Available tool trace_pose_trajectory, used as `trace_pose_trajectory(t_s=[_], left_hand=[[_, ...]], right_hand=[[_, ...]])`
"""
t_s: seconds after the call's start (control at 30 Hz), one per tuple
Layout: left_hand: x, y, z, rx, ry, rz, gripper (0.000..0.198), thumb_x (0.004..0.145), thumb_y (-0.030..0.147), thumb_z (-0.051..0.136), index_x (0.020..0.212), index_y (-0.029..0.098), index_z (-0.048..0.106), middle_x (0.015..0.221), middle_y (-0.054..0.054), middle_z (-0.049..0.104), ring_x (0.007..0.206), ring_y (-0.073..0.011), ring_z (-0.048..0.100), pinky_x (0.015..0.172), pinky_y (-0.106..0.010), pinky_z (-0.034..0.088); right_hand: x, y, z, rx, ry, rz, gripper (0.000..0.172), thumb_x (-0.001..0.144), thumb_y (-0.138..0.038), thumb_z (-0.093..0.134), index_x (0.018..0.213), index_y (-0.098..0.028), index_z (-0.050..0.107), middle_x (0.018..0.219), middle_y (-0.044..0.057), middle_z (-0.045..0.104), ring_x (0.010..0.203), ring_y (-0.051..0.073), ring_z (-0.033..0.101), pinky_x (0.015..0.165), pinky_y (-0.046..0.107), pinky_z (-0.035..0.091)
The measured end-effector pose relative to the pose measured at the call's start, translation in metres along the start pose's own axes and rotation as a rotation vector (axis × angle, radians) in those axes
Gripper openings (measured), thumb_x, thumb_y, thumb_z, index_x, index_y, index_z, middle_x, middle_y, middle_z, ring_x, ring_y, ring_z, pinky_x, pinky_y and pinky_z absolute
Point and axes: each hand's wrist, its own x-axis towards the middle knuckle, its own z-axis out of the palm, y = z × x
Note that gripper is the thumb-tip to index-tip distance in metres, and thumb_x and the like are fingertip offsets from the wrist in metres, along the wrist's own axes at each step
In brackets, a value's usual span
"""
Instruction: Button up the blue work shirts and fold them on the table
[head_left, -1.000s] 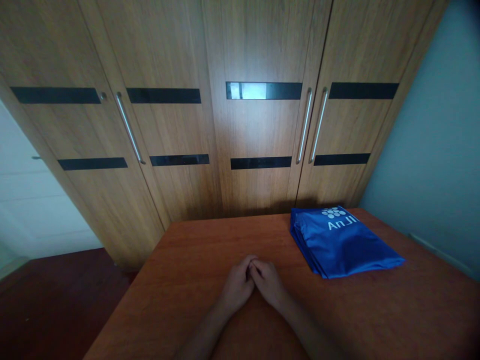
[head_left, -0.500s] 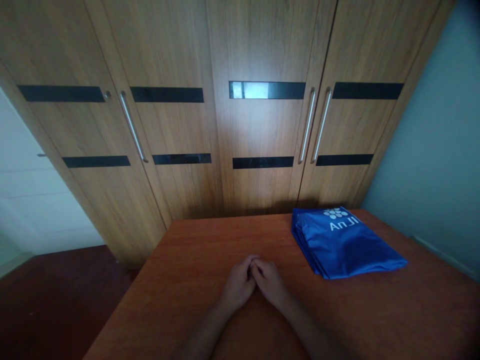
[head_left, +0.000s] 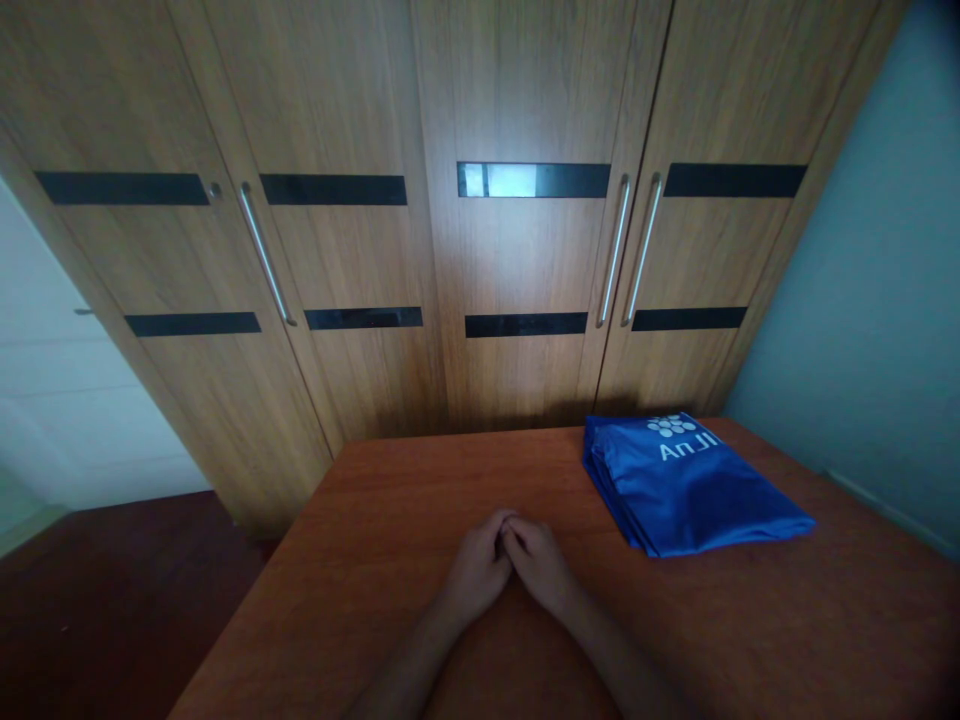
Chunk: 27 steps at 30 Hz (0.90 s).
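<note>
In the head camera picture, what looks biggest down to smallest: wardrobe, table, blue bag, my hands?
1. tall wooden wardrobe
2. reddish-brown wooden table
3. folded shiny blue bag
4. left hand and right hand: alike, so tied

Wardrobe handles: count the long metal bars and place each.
3. One handle on the second door from the left; two more side by side where the right doors meet. None looks hidden.

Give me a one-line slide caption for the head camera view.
Left hand and right hand rest together on a wooden table, a folded blue bag lying apart to the right.
</note>
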Motion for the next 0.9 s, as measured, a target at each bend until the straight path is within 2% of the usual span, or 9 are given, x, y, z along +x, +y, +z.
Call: trace_pose_trajectory(t_s=[0.4,0.9], left_hand=[[0.0005,0.0001,0.0001,-0.004,-0.002,-0.013,0.045,0.070,0.003,0.043,0.110,0.019,0.057,0.100,-0.005,0.068,0.095,-0.0176,0.062,0.088,-0.031,0.046],[0.0013,0.0013,-0.0009,0.016,-0.007,-0.011,0.046,0.069,0.002,0.043,0.109,0.019,0.057,0.102,-0.005,0.068,0.095,-0.0175,0.062,0.088,-0.030,0.046]], right_hand=[[0.0009,0.0047,0.0017,-0.044,-0.005,0.000,0.028,0.089,-0.017,0.041,0.068,-0.017,0.059,0.067,0.001,0.062,0.062,0.013,0.056,0.059,0.023,0.037],[0.0004,0.0040,0.0009,0.001,-0.016,-0.001,0.029,0.090,-0.021,0.040,0.064,-0.018,0.053,0.065,0.000,0.057,0.061,0.012,0.055,0.058,0.023,0.035]])
